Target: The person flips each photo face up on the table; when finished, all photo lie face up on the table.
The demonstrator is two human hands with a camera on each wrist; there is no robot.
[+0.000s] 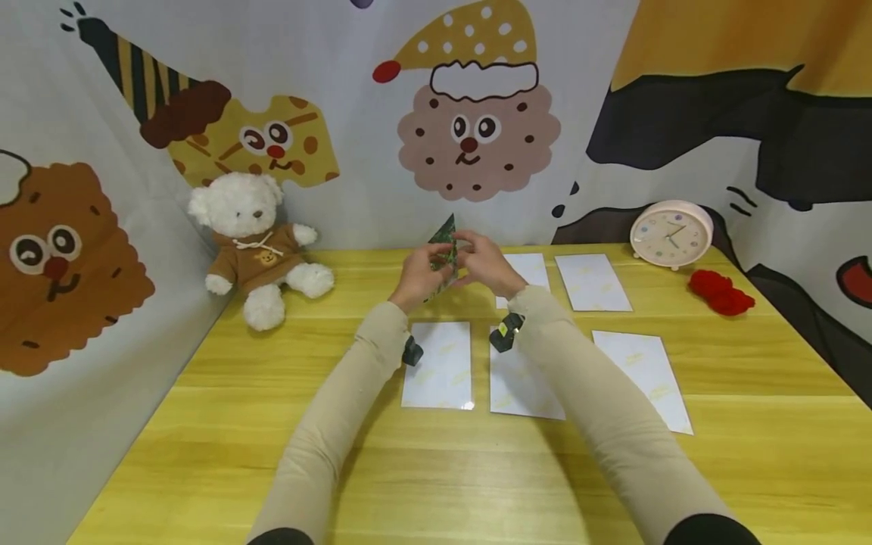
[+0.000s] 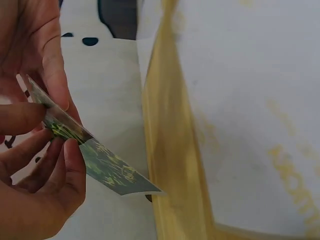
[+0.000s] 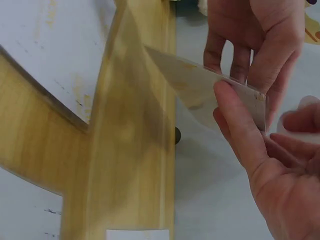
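Observation:
In the head view my left hand [image 1: 418, 276] and right hand [image 1: 487, 261] meet over the table's far edge, holding a photo print [image 1: 443, 229] upright between them. Its face, with green plants on a dark ground, shows in the left wrist view, where fingers of my left hand [image 2: 42, 200] bend against the picture [image 2: 112, 165]. The right wrist view shows the pale back [image 3: 185, 90], tilted, with a finger of my right hand [image 3: 280, 185] lying along it near one short edge. Part of the print is hidden behind the hands.
Several white photo sheets with faint yellow lettering lie on the wooden table [image 1: 286, 424], including one near the front [image 1: 436, 371] and one at the back [image 1: 593, 281]. A teddy bear [image 1: 255, 250] sits left; a clock [image 1: 673, 233] and red fabric item [image 1: 720, 291] are right.

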